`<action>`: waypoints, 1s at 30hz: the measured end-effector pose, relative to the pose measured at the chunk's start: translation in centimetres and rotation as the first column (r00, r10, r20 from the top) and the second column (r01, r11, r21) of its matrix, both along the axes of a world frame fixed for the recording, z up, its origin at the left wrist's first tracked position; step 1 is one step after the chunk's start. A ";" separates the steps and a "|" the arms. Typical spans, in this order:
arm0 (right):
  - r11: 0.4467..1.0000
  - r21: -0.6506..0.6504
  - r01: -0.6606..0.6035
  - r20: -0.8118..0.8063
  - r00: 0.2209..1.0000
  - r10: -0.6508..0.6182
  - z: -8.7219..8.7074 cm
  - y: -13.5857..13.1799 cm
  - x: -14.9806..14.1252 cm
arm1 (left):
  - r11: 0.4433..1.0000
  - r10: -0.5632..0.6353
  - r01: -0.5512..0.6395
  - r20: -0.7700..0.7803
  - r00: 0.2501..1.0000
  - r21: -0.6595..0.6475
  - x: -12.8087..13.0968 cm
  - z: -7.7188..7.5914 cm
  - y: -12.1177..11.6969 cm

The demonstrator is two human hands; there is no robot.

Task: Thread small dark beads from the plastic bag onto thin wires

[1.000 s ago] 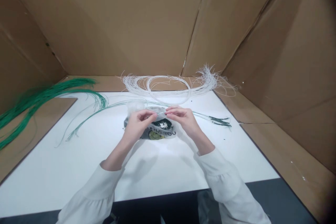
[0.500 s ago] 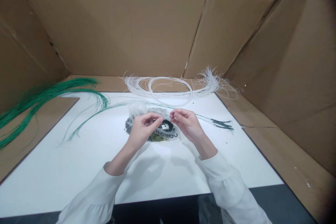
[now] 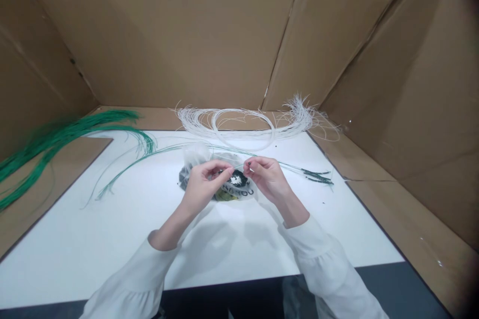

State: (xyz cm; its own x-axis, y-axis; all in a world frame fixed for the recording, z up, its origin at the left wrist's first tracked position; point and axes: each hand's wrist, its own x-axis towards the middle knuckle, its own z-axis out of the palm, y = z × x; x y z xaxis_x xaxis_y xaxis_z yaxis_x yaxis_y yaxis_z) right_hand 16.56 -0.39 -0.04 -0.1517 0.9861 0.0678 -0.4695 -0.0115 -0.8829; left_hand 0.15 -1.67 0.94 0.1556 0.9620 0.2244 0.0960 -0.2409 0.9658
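My left hand (image 3: 205, 182) pinches a thin green strand (image 3: 238, 166) between thumb and forefinger. The strand spans the short gap to my right hand (image 3: 270, 177), whose fingertips are closed on a small dark piece at its end; its exact kind is too small to tell. Just below and behind both hands lies a clear plastic bag (image 3: 195, 152) with dark lettering, partly hidden by my left hand. Inside its opening is a heap of tiny black bits (image 3: 245, 178) that look like beads.
Green strands with dark beaded-looking ends (image 3: 318, 177) lie to the right. A thick green bundle (image 3: 67, 134) rests at the left, and a coiled white bundle (image 3: 224, 129) at the back. Cardboard walls (image 3: 187, 35) enclose the white tabletop (image 3: 112, 239).
Very little differs. The fingertips of my right hand have shifted slightly to the right, and the green strand between my hands shows a little more.
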 end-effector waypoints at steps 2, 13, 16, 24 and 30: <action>1.000 -0.003 0.003 -0.002 1.000 -0.003 0.0 0.0 -0.1 | 1.000 -0.002 0.002 0.000 1.000 0.007 0.1 0.1 -0.2; 0.970 -0.175 -0.168 -0.301 0.947 0.110 -0.4 -1.3 -1.8 | 0.998 0.036 -0.035 -0.014 0.999 0.048 0.3 -0.2 -0.2; 0.968 -0.185 -0.172 -0.327 0.939 0.104 -0.3 -1.5 -1.9 | 0.999 0.034 -0.033 -0.014 0.999 0.034 0.4 -0.1 -0.3; 0.973 -0.178 -0.146 -0.310 0.947 0.085 -0.3 -1.5 -2.0 | 0.998 0.041 -0.039 -0.026 0.999 0.042 0.4 -0.1 -0.3; 0.978 -0.166 -0.129 -0.304 0.950 0.074 -0.2 -1.6 -2.0 | 0.998 0.040 -0.038 -0.037 0.999 0.042 0.3 -0.1 -0.4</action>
State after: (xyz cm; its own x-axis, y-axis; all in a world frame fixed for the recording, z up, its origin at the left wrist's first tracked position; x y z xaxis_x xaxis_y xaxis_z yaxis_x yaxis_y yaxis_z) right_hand 14.61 -1.96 -0.27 -0.2524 0.9661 -0.0542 -0.6958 -0.2201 -0.6837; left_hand 0.50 -2.06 0.86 0.1274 0.9576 0.2584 0.1419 -0.2755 0.9508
